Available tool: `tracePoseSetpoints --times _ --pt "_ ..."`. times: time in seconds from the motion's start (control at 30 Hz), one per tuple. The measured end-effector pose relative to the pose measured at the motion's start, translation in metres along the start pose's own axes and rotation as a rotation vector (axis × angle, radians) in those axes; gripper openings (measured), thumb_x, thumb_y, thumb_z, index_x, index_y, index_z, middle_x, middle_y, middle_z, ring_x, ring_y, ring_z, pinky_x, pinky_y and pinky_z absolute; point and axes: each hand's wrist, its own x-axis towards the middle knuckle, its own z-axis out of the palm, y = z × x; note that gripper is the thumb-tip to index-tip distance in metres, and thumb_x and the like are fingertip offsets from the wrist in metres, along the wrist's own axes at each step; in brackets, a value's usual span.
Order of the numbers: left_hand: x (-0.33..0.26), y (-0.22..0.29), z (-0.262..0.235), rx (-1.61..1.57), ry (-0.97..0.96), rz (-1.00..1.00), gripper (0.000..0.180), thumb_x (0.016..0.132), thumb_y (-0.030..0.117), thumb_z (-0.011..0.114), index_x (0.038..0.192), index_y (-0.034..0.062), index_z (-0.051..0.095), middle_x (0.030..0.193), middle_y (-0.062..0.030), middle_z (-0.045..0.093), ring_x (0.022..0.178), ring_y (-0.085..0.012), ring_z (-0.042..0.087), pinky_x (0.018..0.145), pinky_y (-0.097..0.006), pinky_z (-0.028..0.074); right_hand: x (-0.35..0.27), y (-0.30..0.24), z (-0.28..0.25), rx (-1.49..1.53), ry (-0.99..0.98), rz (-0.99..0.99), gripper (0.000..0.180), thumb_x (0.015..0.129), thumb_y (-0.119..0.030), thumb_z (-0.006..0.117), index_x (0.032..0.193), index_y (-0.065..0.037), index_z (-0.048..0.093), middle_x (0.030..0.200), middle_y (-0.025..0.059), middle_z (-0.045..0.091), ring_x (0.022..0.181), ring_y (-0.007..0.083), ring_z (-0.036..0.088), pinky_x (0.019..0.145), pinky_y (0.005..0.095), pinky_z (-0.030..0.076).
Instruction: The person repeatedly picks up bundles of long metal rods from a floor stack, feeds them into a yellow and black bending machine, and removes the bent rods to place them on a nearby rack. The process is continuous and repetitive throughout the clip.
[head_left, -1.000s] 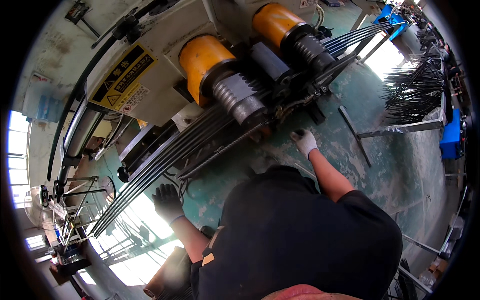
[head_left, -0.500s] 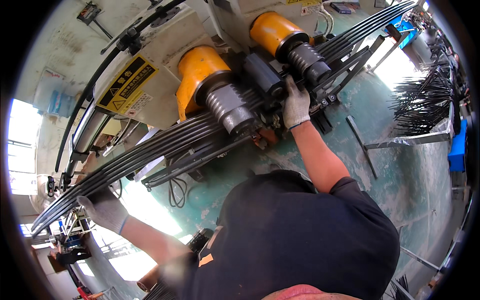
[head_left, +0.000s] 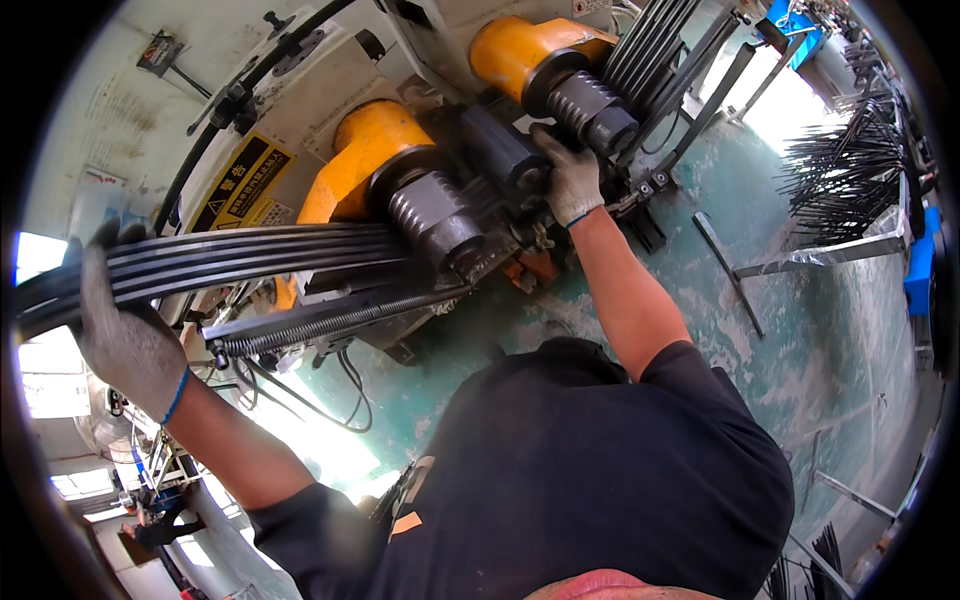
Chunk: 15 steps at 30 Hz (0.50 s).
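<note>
My left hand (head_left: 132,350), in a grey work glove with a blue cuff, is closed around a bundle of long dark metal rods (head_left: 265,248) near their left end. From there the rods run right to a ribbed metal roller (head_left: 430,212) on an orange machine head (head_left: 375,150). My right hand (head_left: 574,183), also gloved, reaches in between a black faceted block (head_left: 505,150) and the second ribbed roller (head_left: 590,105). Its fingers are together and partly hidden, and what they hold, if anything, cannot be made out. Another orange head (head_left: 525,60) carries that second roller.
Below the rods, a rail with a coiled spring (head_left: 340,322) juts out left, with loose black cables (head_left: 345,405) hanging under it. More rods (head_left: 650,45) slant up at the upper right. A stack of thin dark rods (head_left: 845,175) lies on a metal rack (head_left: 830,257) at right.
The rods' left end has swung upward with my left hand, and the rods at upper right slant more steeply. Both orange heads have turned. My right hand has moved slightly left.
</note>
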Motion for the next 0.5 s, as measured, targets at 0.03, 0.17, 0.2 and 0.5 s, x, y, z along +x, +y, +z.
tracePoseSetpoints --times 0.03,0.17,0.2,0.5 --pt "0.000 0.002 0.014 0.007 -0.026 0.013 0.036 0.101 0.026 0.058 0.117 -0.0035 0.072 0.104 -0.0213 0.075 0.094 -0.0255 0.074 0.078 -0.034 0.065 -0.002 -0.007 0.003 0.052 0.025 0.026 0.022 0.092 -0.006 0.072 0.112 0.002 0.071 0.102 0.0081 0.072 0.094 0.0163 0.068 0.084 0.0313 0.054" --pt "0.006 0.013 0.048 0.312 -0.183 0.247 0.030 0.103 0.011 0.053 0.123 0.0091 0.074 0.115 -0.0095 0.076 0.098 -0.0201 0.074 0.084 -0.031 0.059 0.003 -0.006 -0.001 0.114 0.038 0.019 0.021 0.089 -0.007 0.075 0.108 0.002 0.070 0.100 0.0072 0.072 0.091 0.0157 0.068 0.081 0.0307 0.054" --pt "0.023 -0.001 0.046 0.519 -0.236 0.469 0.033 0.102 0.007 0.052 0.128 0.0112 0.072 0.118 -0.0085 0.076 0.098 -0.0210 0.075 0.083 -0.031 0.060 0.003 -0.006 0.000 0.121 0.029 0.017 0.022 0.089 -0.008 0.076 0.107 0.002 0.070 0.100 0.0071 0.072 0.091 0.0157 0.068 0.080 0.0306 0.054" --pt "0.026 0.021 0.105 0.606 -0.451 0.674 0.023 0.102 0.016 0.060 0.117 0.0077 0.076 0.102 -0.0091 0.079 0.094 -0.0187 0.076 0.085 -0.030 0.058 -0.005 -0.015 0.001 0.036 -0.027 -0.054 0.024 0.090 -0.008 0.074 0.111 0.003 0.068 0.101 0.0078 0.072 0.090 0.0154 0.068 0.078 0.0318 0.055"
